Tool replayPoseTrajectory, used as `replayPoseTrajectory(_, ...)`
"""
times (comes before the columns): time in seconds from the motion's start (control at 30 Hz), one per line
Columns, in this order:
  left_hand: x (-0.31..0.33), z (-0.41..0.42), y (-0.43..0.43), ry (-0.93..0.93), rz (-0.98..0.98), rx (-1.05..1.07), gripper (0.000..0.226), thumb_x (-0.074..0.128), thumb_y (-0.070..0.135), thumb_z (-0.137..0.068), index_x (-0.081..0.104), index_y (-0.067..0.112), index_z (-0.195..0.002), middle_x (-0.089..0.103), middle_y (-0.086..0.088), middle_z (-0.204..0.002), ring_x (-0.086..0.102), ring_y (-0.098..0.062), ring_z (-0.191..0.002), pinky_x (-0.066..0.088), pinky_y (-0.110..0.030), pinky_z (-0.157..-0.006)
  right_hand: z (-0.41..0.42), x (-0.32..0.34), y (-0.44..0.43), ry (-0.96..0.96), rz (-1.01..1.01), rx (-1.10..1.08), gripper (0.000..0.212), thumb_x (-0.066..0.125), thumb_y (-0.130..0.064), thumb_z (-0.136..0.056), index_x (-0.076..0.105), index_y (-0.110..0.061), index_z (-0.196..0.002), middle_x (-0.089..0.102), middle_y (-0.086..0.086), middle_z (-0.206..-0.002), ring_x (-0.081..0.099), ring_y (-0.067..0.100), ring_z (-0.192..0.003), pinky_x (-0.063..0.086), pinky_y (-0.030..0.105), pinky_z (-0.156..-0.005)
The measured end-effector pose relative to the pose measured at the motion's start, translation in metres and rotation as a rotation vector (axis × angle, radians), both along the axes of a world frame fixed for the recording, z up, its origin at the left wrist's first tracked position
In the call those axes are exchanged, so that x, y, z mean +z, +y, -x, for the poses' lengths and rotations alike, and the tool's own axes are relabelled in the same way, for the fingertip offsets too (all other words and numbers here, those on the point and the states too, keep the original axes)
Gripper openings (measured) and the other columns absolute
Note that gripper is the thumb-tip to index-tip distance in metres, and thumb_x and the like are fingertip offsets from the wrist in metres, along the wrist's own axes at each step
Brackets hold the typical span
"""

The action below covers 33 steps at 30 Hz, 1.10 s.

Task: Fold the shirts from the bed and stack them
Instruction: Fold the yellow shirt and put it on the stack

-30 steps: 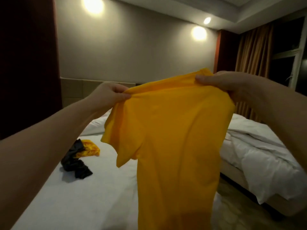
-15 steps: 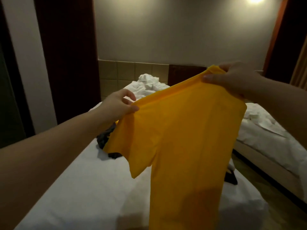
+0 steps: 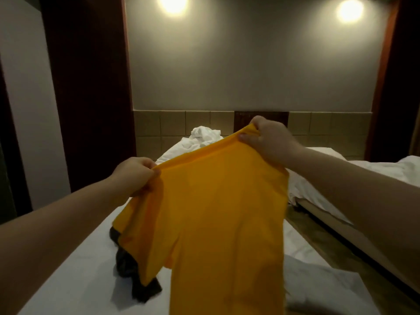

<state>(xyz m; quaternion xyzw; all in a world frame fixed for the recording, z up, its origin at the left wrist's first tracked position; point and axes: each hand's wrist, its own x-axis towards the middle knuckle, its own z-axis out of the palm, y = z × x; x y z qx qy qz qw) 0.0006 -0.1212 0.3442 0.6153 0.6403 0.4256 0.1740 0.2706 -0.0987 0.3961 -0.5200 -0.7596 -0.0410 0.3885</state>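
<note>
Left hand (image 3: 134, 176) and right hand (image 3: 266, 137) each pinched a top corner of the plain orange-yellow fabric T-shirt (image 3: 216, 223), which had swung leftward and lower over the near white-sheeted bed (image 3: 68, 280), above a crumpled dark garment (image 3: 127, 267); probably ready for laying flat.

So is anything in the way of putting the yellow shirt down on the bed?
Yes: a dark heap of clothes lies on the bed, on the left, right below the sleeve of the yellow shirt.
</note>
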Motion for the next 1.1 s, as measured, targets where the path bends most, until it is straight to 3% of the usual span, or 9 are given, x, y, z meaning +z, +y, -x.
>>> replayPoseTrajectory(0.1, -0.007, -0.012, 0.071, -0.043, 0.027, 0.071, 0.013, 0.049, 0.013, -0.095, 0.056, 0.009, -0.106, 0.059, -0.015, -0.098, 0.062, -0.026, -0.078, 0.056, -0.034, -0.063, 0.010, -0.002, 0.068, -0.013, 0.015, -0.054, 0.038, 0.050, -0.044, -0.093, 0.049, -0.015, -0.118, 0.052, 0.002, -0.100, 0.052, 0.018, -0.089, 0.038, 0.031, -0.073)
replayPoseTrajectory(0.2, 0.014, -0.015, 0.134, -0.039, -0.101, 0.127, 0.015, 0.039, 0.014, -0.099, 0.052, 0.012, -0.106, 0.054, -0.012, -0.101, 0.054, -0.020, -0.075, 0.050, -0.029, -0.060, 0.015, 0.021, 0.116, -0.002, -0.089, -0.119, 0.037, 0.046, -0.046, -0.095, 0.048, -0.014, -0.114, 0.052, 0.003, -0.094, 0.052, 0.020, -0.086, 0.037, 0.032, -0.070)
replayPoseTrajectory(0.3, 0.066, -0.007, 0.171, -0.067, -0.261, 0.091, 0.012, 0.039, 0.014, -0.099, 0.050, 0.016, -0.102, 0.055, -0.012, -0.101, 0.056, -0.026, -0.085, 0.053, -0.037, -0.075, 0.012, 0.066, 0.134, -0.024, -0.274, -0.153, 0.036, 0.042, -0.048, -0.096, 0.046, -0.017, -0.113, 0.049, 0.002, -0.092, 0.050, 0.021, -0.084, 0.035, 0.032, -0.070)
replayPoseTrajectory(0.43, 0.124, 0.004, 0.151, -0.018, -0.458, 0.024, 0.010, 0.042, 0.018, -0.098, 0.051, 0.016, -0.101, 0.057, -0.011, -0.098, 0.055, -0.028, -0.088, 0.046, -0.040, -0.075, 0.016, 0.119, 0.106, 0.024, -0.441, -0.156, 0.032, 0.041, -0.050, -0.095, 0.044, -0.020, -0.108, 0.049, 0.001, -0.091, 0.048, 0.020, -0.082, 0.036, 0.033, -0.068)
replayPoseTrajectory(0.6, 0.125, 0.006, 0.060, 0.004, -0.501, -0.026, 0.016, 0.045, 0.028, -0.098, 0.054, 0.016, -0.101, 0.060, -0.011, -0.100, 0.058, -0.029, -0.093, 0.046, -0.041, -0.079, 0.010, 0.120, 0.025, 0.069, -0.400, -0.088, 0.035, 0.047, -0.045, -0.094, 0.049, -0.015, -0.111, 0.048, 0.003, -0.095, 0.045, 0.019, -0.085, 0.030, 0.029, -0.069)
replayPoseTrajectory(0.8, 0.037, 0.005, -0.066, 0.109, -0.303, -0.125, 0.013, 0.044, 0.026, -0.098, 0.054, 0.018, -0.100, 0.057, -0.006, -0.098, 0.054, -0.025, -0.091, 0.038, -0.036, -0.077, 0.002, 0.016, -0.088, 0.134, -0.225, 0.030, 0.036, 0.051, -0.044, -0.093, 0.051, -0.014, -0.114, 0.049, -0.002, -0.099, 0.047, 0.017, -0.090, 0.033, 0.027, -0.073)
replayPoseTrajectory(0.9, -0.037, 0.007, -0.128, 0.069, -0.153, -0.171, 0.010, 0.048, 0.024, -0.096, 0.055, 0.023, -0.089, 0.056, -0.003, -0.091, 0.053, -0.023, -0.089, 0.041, -0.037, -0.078, -0.005, -0.065, -0.142, 0.107, -0.137, 0.078, 0.036, 0.052, -0.044, -0.092, 0.052, -0.015, -0.113, 0.054, -0.002, -0.102, 0.052, 0.017, -0.091, 0.040, 0.030, -0.076)
replayPoseTrajectory(1.03, -0.157, 0.001, -0.215, 0.002, 0.032, -0.182, 0.011, 0.054, 0.021, -0.093, 0.061, 0.013, -0.090, 0.060, -0.013, -0.091, 0.052, -0.022, -0.084, 0.041, -0.034, -0.074, -0.023, -0.163, -0.209, -0.023, 0.050, 0.130, 0.028, 0.057, -0.045, -0.089, 0.050, -0.019, -0.096, 0.052, 0.002, -0.086, 0.052, 0.021, -0.084, 0.033, 0.030, -0.066)
replayPoseTrajectory(1.1, -0.207, -0.003, -0.255, -0.049, 0.104, -0.196, 0.011, 0.054, 0.020, -0.093, 0.060, 0.018, -0.084, 0.060, -0.009, -0.087, 0.053, -0.021, -0.082, 0.042, -0.035, -0.075, -0.026, -0.201, -0.242, -0.073, 0.120, 0.151, 0.028, 0.057, -0.047, -0.087, 0.049, -0.021, -0.093, 0.053, 0.004, -0.085, 0.054, 0.025, -0.087, 0.030, 0.031, -0.066)
